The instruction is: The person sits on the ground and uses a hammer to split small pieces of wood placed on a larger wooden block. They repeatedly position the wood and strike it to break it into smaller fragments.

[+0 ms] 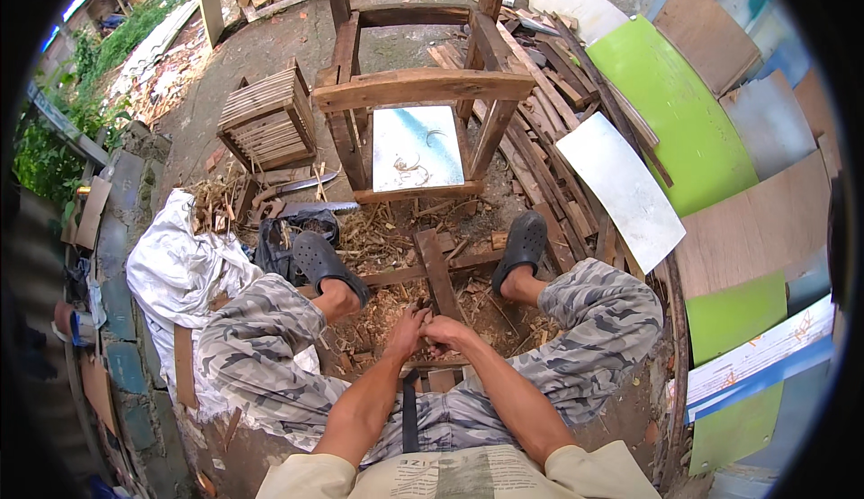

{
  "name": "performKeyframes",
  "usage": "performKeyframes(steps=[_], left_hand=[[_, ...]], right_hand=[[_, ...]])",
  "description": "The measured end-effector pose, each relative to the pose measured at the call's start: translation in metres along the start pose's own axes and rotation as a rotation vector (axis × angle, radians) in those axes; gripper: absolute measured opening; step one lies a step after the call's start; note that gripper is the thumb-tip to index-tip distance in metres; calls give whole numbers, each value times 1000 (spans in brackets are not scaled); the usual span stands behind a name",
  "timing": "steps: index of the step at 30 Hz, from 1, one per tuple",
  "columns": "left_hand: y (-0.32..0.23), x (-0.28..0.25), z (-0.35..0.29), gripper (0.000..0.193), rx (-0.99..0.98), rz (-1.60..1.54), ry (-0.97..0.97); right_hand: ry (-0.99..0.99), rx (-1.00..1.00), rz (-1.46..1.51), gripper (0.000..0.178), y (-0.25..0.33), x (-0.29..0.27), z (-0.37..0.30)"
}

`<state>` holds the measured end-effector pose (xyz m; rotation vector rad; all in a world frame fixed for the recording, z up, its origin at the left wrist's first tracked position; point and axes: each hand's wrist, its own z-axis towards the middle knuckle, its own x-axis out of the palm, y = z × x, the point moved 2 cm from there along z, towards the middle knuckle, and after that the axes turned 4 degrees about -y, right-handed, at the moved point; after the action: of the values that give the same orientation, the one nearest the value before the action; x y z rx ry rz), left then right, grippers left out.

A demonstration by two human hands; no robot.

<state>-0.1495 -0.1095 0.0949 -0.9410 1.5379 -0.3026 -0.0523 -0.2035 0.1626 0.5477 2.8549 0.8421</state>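
Between my knees, my left hand (pixel 410 331) and my right hand (pixel 444 332) meet with curled fingers. Whatever they hold, if anything, is too small or hidden to make out. Just beyond them a short wooden board (pixel 437 274) slopes up across a longer wooden strip (pixel 396 276) lying between my feet. Farther ahead stands a wooden chair frame (pixel 423 91), with a white and blue sheet (pixel 417 150) low inside it and a few curled shavings on top. To its left lie a handsaw (pixel 319 206) and another saw-like blade with a wooden handle (pixel 295 186).
Wood shavings (pixel 382 323) litter the ground. On the left are a slatted wooden crate (pixel 270 116), white cloth (pixel 184 260) and a black plastic bag (pixel 274 247). Stacked planks (pixel 549 157), a white panel (pixel 621 188) and green sheets (pixel 675 103) line the right.
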Motion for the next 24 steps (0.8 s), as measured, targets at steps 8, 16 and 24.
performKeyframes(steps=[8, 16, 24], left_hand=[[-8, -48, 2, 117, -194, -281, -116], [-27, 32, 46, 59, -662, -957, 158], [-36, 38, 52, 59, -430, -12, 289]], right_hand=[[-91, -231, -729, 45, 51, -62, -128], [-214, -383, -737, 42, -9, -94, -141], [-265, -362, -769, 31, -38, -68, -89]])
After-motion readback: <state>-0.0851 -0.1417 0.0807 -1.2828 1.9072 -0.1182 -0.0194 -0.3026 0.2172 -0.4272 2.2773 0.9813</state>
